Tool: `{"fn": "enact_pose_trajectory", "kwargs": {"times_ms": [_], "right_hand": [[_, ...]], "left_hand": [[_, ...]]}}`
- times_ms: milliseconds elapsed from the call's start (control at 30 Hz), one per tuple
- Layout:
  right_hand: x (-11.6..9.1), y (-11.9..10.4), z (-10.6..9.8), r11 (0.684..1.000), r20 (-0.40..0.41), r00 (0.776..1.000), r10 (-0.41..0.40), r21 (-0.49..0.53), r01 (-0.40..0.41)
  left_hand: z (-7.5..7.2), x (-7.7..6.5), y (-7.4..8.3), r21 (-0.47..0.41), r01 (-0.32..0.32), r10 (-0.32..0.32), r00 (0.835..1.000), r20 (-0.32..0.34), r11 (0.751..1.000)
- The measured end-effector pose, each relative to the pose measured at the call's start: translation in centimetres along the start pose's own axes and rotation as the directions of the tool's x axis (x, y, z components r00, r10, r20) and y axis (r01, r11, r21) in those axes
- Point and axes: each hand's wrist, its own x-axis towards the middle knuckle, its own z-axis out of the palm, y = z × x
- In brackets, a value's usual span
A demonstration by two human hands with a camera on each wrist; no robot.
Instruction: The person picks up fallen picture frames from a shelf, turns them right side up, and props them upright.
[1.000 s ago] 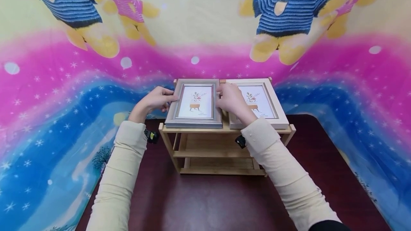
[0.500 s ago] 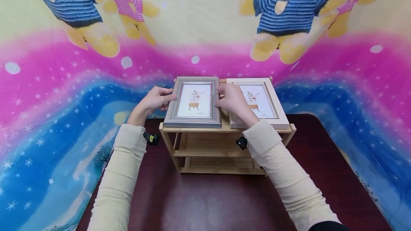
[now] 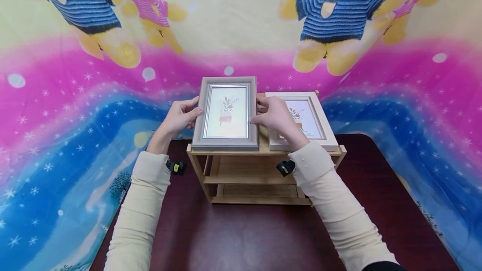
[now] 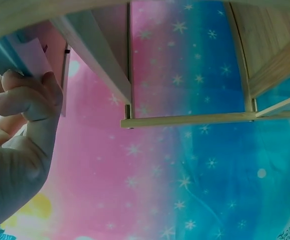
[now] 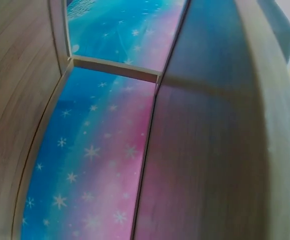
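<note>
A silver-grey picture frame (image 3: 227, 114) with a drawing of flowers in a pot stands tilted on the top shelf, its far edge raised and its near edge low at the shelf's front. My left hand (image 3: 182, 115) grips its left side, thumb on the front face and fingers curled behind. On the other side my right hand (image 3: 275, 114) holds the right edge, thumb at the front. In the left wrist view, the fingers (image 4: 27, 100) bend around the frame's edge. The right wrist view shows only shelf boards and backdrop, with the right hand out of sight.
A cream picture frame (image 3: 327, 126) with a similar drawing lies on the right of the wooden shelf rack (image 3: 248, 180), partly behind my right hand. The rack stands on a dark red table (image 3: 241, 237). A cloth backdrop (image 3: 241, 20) with bears surrounds it.
The silver-grey frame's far edge has risen, tipping it from lying nearly flat to tilted toward me. Both hands have stayed at its sides and turned with it. The cream frame has not moved.
</note>
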Motion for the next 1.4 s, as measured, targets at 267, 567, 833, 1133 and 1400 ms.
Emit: {"fn": "enact_pose_trajectory", "kwargs": {"times_ms": [267, 567, 833, 1133, 1400], "right_hand": [[0.1, 0.2, -0.1, 0.980, 0.064, 0.997, 0.054, 0.190, -0.065], [-0.5, -0.2, -0.4, 0.976, 0.023, 0.998, 0.051, 0.210, -0.055], [-0.6, -0.3, -0.4, 0.968, -0.033, 0.999, -0.004, 0.252, 0.012], [-0.7, -0.3, -0.2, 0.974, -0.108, 0.994, -0.023, 0.221, 0.047], [-0.7, -0.7, -0.2, 0.961, -0.155, 0.986, -0.063, 0.258, 0.102]], "left_hand": [[0.0, -0.9, 0.3, -0.037, -0.068, 0.066, 0.997, -0.047, 0.997], [0.1, -1.1, 0.7, -0.033, -0.160, 0.156, 0.983, -0.092, 0.987], [0.2, -0.9, 0.7, -0.077, -0.236, 0.221, 0.962, -0.158, 0.969], [0.3, -0.8, 1.2, -0.036, -0.287, 0.273, 0.937, -0.219, 0.957], [0.6, -0.7, 1.7, -0.049, -0.336, 0.309, 0.907, -0.287, 0.941]]}}
